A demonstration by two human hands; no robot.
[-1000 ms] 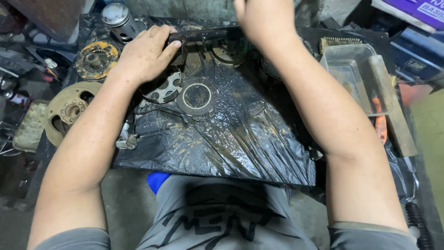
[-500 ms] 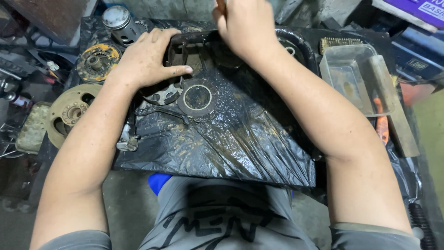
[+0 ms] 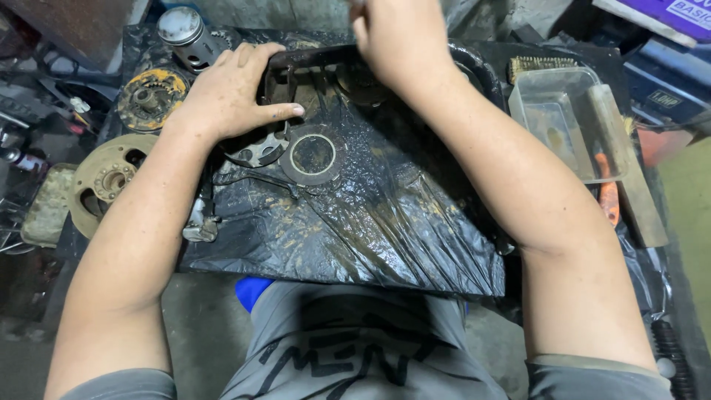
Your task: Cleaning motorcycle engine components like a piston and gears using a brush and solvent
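- At your 11 o'clock lies a grey metal cylinder part [image 3: 183,28] with a round cap, tilted on its side.
- Just below it, at 10 o'clock, you have a rusty yellow round plate [image 3: 149,98] with a toothed hub in its middle.
- At 9 o'clock a tan drum-shaped disc [image 3: 106,181] leans beside a flat, dirty rectangular tray [image 3: 46,207].
- At 2 o'clock a clear plastic container [image 3: 561,118] sits open, with a wire brush [image 3: 535,65] touching its far edge.
- An orange-handled tool [image 3: 607,198] lies at 3 o'clock, beside a long flat bar [image 3: 629,174].
- Near 6 o'clock a blue object [image 3: 250,290] peeks from under the worktop's edge.
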